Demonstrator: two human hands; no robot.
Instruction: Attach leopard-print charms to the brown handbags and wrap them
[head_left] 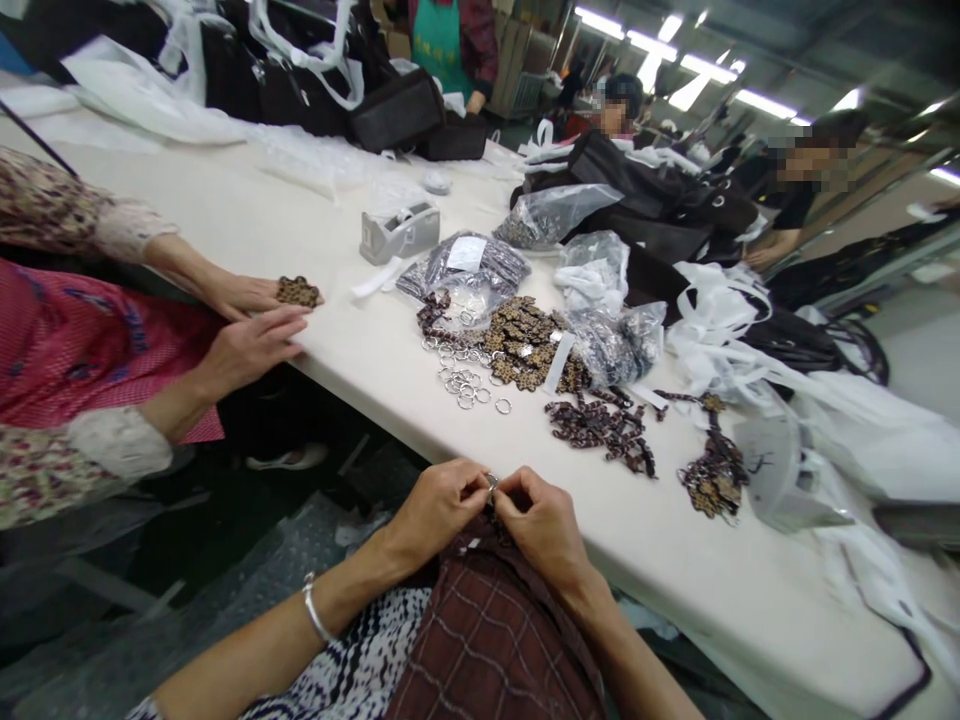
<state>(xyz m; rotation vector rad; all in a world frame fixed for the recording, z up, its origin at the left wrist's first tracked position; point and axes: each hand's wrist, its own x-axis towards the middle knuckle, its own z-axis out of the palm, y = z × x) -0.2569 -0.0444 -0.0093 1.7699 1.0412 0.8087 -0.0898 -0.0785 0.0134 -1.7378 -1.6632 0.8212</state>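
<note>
Close to my body, at the table's near edge, both my hands pinch a small metal key ring [492, 482]. My left hand [442, 510] grips it from the left, fingertips closed. From the other side, my right hand [546, 525] is closed at the same ring, with a bit of dark strap hanging beneath, mostly hidden by the fingers. On the table ahead lie loose key rings [465, 385], a heap of brown flower-shaped pieces [529, 340] and a pile of dark patterned straps [600, 432]. Further right rests a bunch of joined flower charms [716, 480].
A co-worker's hands [255, 340] hold a flower piece [298, 291] at the left edge. Behind the heap stand a tape dispenser [400, 232] and a plastic bag of straps [469, 265]. Black bags [637, 190] and white wrapping [847, 420] crowd the back and right.
</note>
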